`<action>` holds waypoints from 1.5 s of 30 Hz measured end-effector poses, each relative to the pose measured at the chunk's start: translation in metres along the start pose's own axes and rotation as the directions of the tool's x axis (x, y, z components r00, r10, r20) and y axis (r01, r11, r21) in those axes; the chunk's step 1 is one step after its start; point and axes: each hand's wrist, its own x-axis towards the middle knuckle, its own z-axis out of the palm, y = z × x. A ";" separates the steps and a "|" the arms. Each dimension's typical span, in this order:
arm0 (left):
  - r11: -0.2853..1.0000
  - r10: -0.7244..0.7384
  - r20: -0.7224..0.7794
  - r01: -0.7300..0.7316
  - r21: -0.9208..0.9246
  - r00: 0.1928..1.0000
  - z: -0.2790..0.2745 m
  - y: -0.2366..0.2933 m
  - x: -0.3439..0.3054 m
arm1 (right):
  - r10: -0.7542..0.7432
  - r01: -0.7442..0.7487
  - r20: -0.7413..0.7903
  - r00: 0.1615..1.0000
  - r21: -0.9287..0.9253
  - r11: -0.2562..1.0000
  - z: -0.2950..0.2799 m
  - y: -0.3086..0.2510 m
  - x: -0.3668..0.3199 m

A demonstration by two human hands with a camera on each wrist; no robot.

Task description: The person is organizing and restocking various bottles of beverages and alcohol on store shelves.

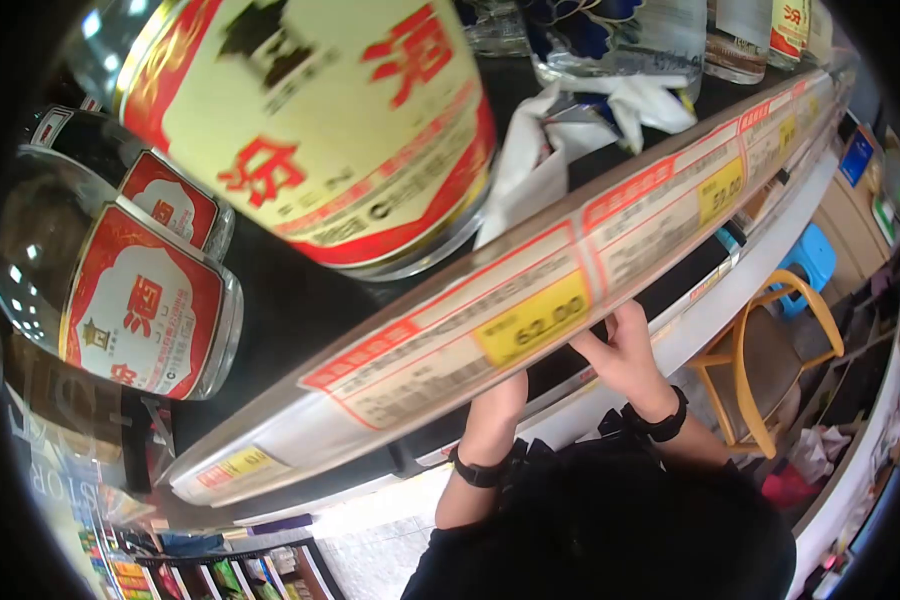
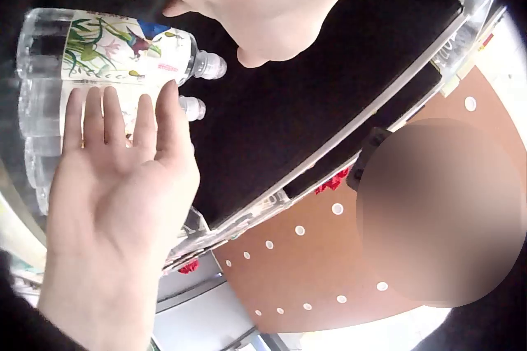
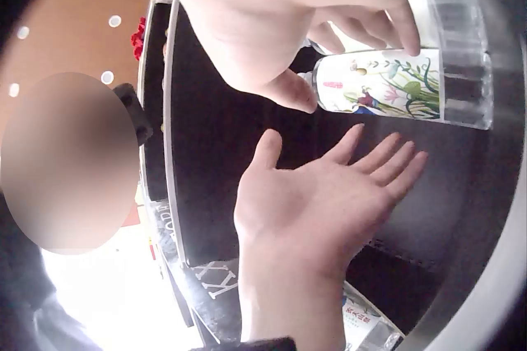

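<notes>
In the left wrist view, several clear plastic bottles (image 2: 123, 48) have flower-and-bird labels and pale caps. My right hand (image 2: 123, 195) is palm towards that camera, its straight fingers overlapping the bottles' labels. From the right wrist, this same hand (image 3: 288, 26) reaches over the bottles (image 3: 383, 88), thumb near a neck. My left hand (image 2: 272, 5) is apart from the bottles and holds nothing. Its palm (image 3: 309, 207) and spread fingers show in the right wrist view. In the head view, both the left hand (image 1: 498, 408) and the right hand (image 1: 630, 355) are partly hidden under the upper shelf's edge.
Large liquor bottles with red and cream labels (image 1: 320, 130) stand on the upper shelf, behind a price strip (image 1: 530, 325). White crumpled paper or ribbon (image 1: 535, 165) lies beside them. A wooden chair (image 1: 760, 365) and a blue stool (image 1: 810, 258) stand at the right.
</notes>
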 end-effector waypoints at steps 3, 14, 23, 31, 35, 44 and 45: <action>0.997 -0.015 -0.021 0.013 -0.079 1.000 0.012 -0.004 0.019 | -0.080 0.082 0.045 0.996 -0.043 0.996 -0.004 0.004 0.008; 0.988 0.004 -0.116 -0.022 -0.152 0.993 -0.002 -0.013 -0.012 | -0.230 0.261 0.204 0.952 -0.136 0.956 -0.003 -0.015 0.000; 0.996 -0.004 -0.154 -0.009 -0.089 0.988 -0.028 -0.034 -0.045 | -0.216 0.320 0.303 0.928 -0.353 0.879 0.031 -0.016 0.032; 0.999 0.018 -0.145 -0.012 0.043 0.989 -0.045 -0.030 -0.054 | -0.141 0.161 0.134 0.981 -0.152 0.975 0.047 0.007 0.009; 0.984 0.086 -0.087 -0.071 0.165 0.992 -0.063 -0.033 -0.061 | -0.202 0.201 -0.018 0.979 -0.041 0.979 0.063 0.020 -0.015; 0.867 0.360 0.068 -0.360 0.345 0.931 -0.075 -0.010 -0.104 | -0.177 0.186 -0.255 0.951 0.013 0.982 0.079 0.002 -0.072; 0.824 0.416 0.079 -0.412 0.389 0.906 -0.072 -0.008 -0.109 | -0.193 0.202 -0.289 0.938 0.002 0.979 0.080 0.001 -0.076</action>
